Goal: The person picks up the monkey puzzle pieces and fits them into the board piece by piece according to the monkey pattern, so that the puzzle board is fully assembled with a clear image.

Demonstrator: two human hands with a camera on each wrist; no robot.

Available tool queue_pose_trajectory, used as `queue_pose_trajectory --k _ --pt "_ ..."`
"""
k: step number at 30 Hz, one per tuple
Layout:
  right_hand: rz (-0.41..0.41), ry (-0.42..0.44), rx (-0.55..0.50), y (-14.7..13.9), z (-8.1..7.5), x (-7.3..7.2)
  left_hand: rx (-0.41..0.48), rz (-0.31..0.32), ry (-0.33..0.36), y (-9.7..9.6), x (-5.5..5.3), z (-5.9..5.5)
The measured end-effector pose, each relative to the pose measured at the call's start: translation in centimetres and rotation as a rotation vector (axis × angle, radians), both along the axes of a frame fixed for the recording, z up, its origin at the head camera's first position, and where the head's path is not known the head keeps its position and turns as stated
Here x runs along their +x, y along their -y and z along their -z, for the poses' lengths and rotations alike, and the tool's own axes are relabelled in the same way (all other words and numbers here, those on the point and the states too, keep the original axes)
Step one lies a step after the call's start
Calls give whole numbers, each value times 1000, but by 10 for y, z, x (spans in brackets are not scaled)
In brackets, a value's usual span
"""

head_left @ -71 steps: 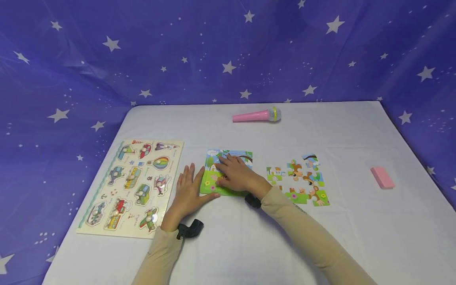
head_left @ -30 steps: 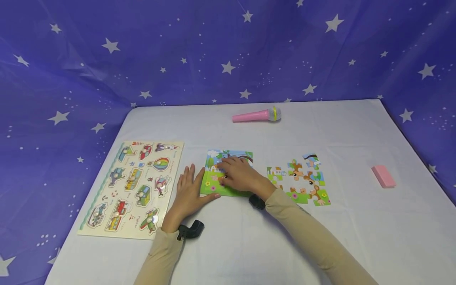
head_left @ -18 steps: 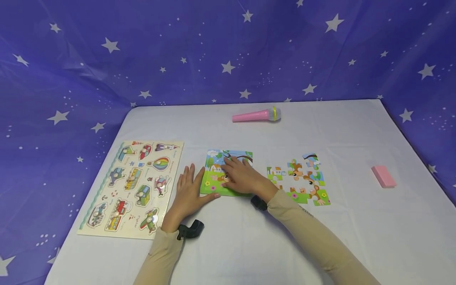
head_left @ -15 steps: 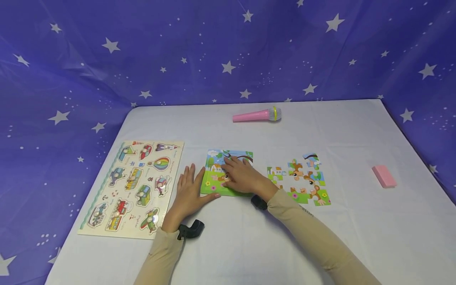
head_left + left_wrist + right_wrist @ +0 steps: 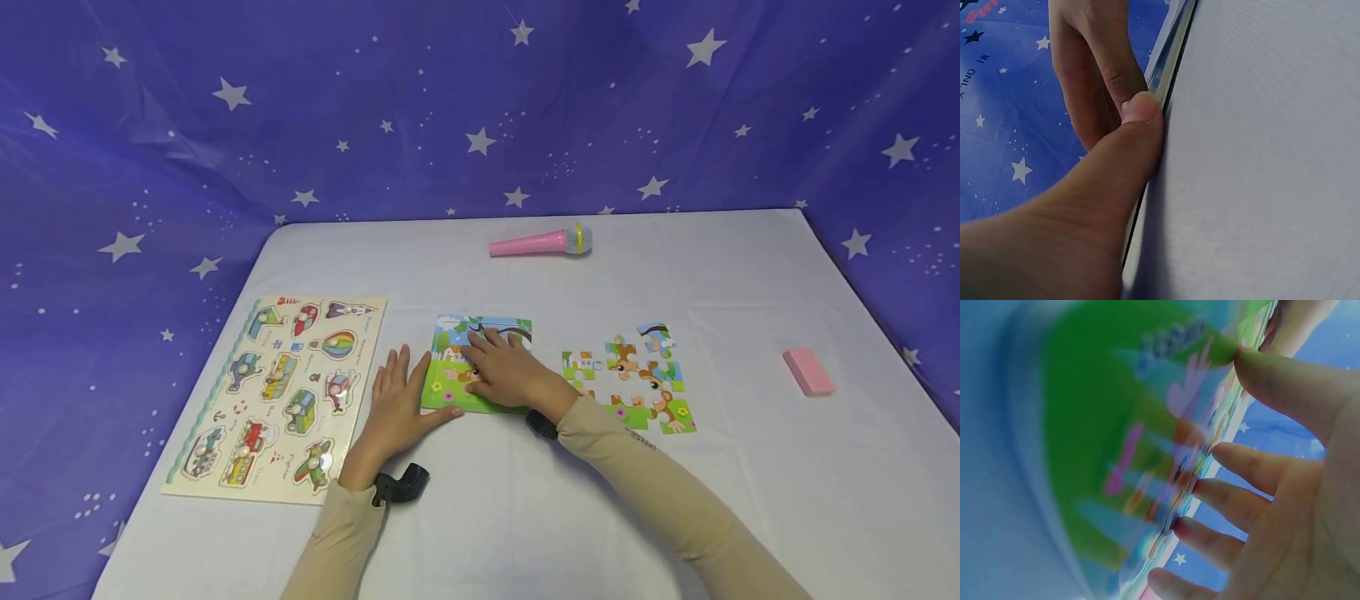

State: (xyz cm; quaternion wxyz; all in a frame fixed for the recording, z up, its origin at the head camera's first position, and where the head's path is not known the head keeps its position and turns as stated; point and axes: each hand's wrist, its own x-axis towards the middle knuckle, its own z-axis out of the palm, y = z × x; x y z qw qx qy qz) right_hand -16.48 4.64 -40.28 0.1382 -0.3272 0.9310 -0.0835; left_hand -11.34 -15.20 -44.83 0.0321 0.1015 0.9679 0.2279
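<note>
Table [image 5: 480, 525]: white-covered
Microphone [image 5: 540, 243]: pink and grey, lies near the back
Block [image 5: 807, 372]: pink, lies far right
Backdrop [image 5: 420, 100]: blue-purple, star-patterned

Head view: soft, even, moderately bright light, mostly sharp; faint shadows lie on the pale table [image 5: 465, 517] under the sleeves [image 5: 645, 492], and the curtain [image 5: 420, 125] has a slight sheen. The 2 wrist views look dimmer. In the left wrist view, a soft shadow runs beside the left thumb [image 5: 1116, 156]. In the right wrist view, tinted blue, the puzzle [image 5: 1079, 425] is hazily blurred; the right fingers [image 5: 1241, 500] look clearer.
</note>
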Motion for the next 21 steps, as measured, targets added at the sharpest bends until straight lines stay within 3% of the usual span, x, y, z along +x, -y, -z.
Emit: queue_pose_trajectory --k 11,21 --pt "3 -15 -35 -1 3 -2 -5 1 -4 0 -1 0" --pt "62 34 -250 -18 3 -13 14 8 -21 0 0 1"
